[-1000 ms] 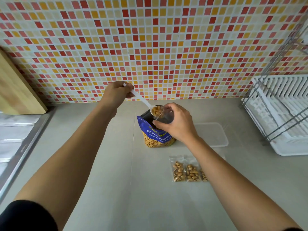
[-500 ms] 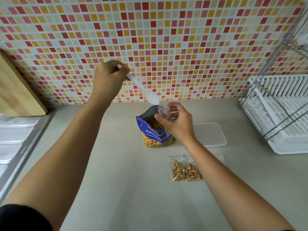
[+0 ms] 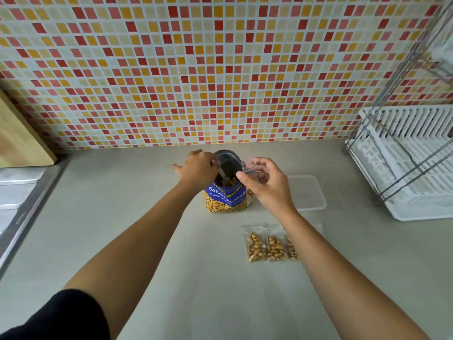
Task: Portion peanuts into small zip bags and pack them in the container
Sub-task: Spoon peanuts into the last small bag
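Since half a second ago the left hand (image 3: 197, 168) has come down from above the peanut bag (image 3: 226, 198) to its open mouth, and the white spoon (image 3: 221, 173) that was raised in the air now reaches down inside the bag among the nuts. The left fingers are curled round the spoon's handle at the bag's left rim. The right hand (image 3: 268, 186) stays at the bag's right rim, thumb and fingertips pinching the top of a small zip bag (image 3: 249, 167) with its mouth held open and facing up; the hand hides how much is in it. The peanut bag stands upright on the grey counter (image 3: 147, 217). The clear container (image 3: 307, 192) lies just to the right of the peanut bag, behind the right wrist. The filled zip bags (image 3: 267, 246) lie side by side in front of the peanut bag and a little to its right, one partly covered by the right forearm. Well to the right of the peanut bag is a white dish rack (image 3: 414, 168); well to its left, a wooden cutting board (image 3: 19, 141) leans on the tiled wall.
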`<state>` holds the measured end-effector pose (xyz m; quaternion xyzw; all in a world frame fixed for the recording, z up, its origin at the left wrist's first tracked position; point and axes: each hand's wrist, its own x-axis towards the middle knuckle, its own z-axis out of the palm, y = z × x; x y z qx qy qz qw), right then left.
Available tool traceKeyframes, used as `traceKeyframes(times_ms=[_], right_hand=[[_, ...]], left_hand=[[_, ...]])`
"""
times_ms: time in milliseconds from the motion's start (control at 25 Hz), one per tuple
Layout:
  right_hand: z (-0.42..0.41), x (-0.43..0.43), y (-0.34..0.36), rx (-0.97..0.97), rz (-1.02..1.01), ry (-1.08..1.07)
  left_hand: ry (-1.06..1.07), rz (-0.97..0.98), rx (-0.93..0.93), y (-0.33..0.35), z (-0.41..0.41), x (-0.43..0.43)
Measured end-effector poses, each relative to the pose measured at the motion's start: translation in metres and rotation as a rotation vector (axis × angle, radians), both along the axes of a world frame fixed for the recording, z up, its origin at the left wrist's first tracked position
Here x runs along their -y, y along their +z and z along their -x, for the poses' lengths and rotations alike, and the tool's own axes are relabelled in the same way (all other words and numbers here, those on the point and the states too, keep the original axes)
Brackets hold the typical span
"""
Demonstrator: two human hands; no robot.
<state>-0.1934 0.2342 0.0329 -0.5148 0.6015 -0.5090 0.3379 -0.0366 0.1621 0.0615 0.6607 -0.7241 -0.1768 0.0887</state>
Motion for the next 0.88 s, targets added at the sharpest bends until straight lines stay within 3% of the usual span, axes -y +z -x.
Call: traceKeyframes(times_ms=[240, 520, 880], right_hand=[[0.003, 0.0, 0.0, -0.007, 0.002, 0.023], [0.006, 0.0, -0.001, -0.028, 0.001, 0.034], [0.009, 0.001, 0.007, -0.073, 0.072, -0.045]], left_hand=[[0.131, -0.178, -0.525, 0.0, -0.007, 0.005], [0.205, -0.122, -0.722, 0.006, -0.016, 0.005], [0.345, -0.171, -0.824, 0.016, -0.032, 0.008]])
